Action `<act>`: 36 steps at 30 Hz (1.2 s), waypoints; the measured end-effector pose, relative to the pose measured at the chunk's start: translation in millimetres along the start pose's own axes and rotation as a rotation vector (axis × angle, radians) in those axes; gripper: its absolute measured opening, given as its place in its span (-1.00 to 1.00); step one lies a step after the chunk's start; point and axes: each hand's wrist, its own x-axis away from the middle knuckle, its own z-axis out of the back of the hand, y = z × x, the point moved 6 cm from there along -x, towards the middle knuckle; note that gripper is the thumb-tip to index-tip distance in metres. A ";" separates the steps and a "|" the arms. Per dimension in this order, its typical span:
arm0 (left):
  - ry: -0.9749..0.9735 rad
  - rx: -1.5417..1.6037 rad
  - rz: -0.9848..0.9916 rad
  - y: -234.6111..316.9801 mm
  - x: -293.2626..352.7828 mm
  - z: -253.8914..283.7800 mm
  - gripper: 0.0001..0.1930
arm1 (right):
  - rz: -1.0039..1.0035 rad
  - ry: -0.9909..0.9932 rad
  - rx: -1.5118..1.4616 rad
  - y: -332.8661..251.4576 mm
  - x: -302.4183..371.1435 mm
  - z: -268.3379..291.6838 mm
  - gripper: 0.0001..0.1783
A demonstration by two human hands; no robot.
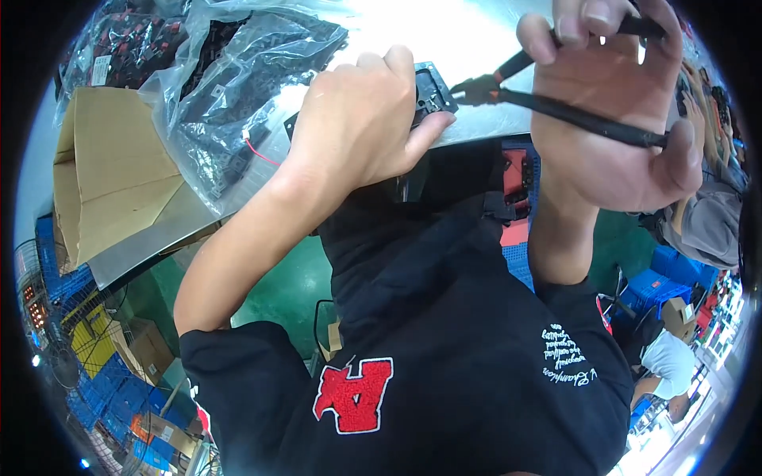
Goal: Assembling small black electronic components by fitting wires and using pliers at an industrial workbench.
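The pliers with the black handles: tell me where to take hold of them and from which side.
Grip the pliers by the two long black handles, well back from the orange collar, as the right hand does now. Come from the right, since the handles splay out that way, while the nose points left at the small black part that the left hand holds at the edge of the table.

One head-worn fisheye view looked steeply down over the person's own chest, close to both hands (pixel 361 127) at the top of the picture. The bench (pixel 468 47) edge ran across the upper part, the black shirt (pixel 444 333) filled the lower middle, and the floor curved round the rim.
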 end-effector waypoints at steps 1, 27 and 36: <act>-0.001 0.000 0.008 -1.6 1.7 -0.2 -0.37 | -0.067 -0.026 0.051 2.0 9.7 -2.8 -0.08; 0.063 -0.022 -0.013 1.7 1.9 3.5 -0.39 | -0.063 0.190 0.173 14.3 27.9 1.9 -0.34; 0.116 -0.105 0.013 3.3 9.2 3.3 -0.40 | -0.106 0.173 0.458 28.5 -16.6 2.1 -0.64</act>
